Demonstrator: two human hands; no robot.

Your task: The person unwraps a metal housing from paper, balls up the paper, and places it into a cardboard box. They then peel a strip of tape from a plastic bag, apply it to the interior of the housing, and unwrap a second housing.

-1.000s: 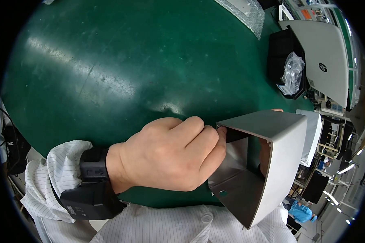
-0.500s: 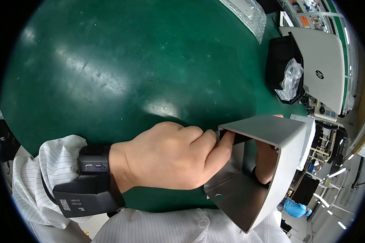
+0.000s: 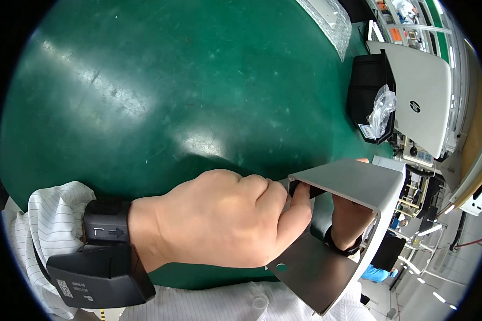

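Note:
A silver-grey, open-ended metal housing (image 3: 353, 179) is tilted in front of my body at the lower right. It has a round hole in its lower wall. My left hand (image 3: 225, 219) is closed on the housing's left edge, its thumb reaching just inside the opening. By that thumb a dark strip shows along the inner wall; what it is I cannot make out. Through the opening I see part of my right hand (image 3: 351, 216) and a black wristband. It supports the housing from the far side, with fingertips showing over the top edge.
The green table (image 3: 160, 96) spreads out beyond my hands. At the right stand a black bin (image 3: 367, 80) holding clear plastic and a silver laptop (image 3: 423, 96). Bubble wrap (image 3: 332, 27) lies at the far edge. Shelving and a person in blue (image 3: 376, 273) are farther right.
The housing has tilted slightly, and more of my right wrist and its band shows through it. My left hand keeps its hold and sits slightly lower. The whole view has shifted a little.

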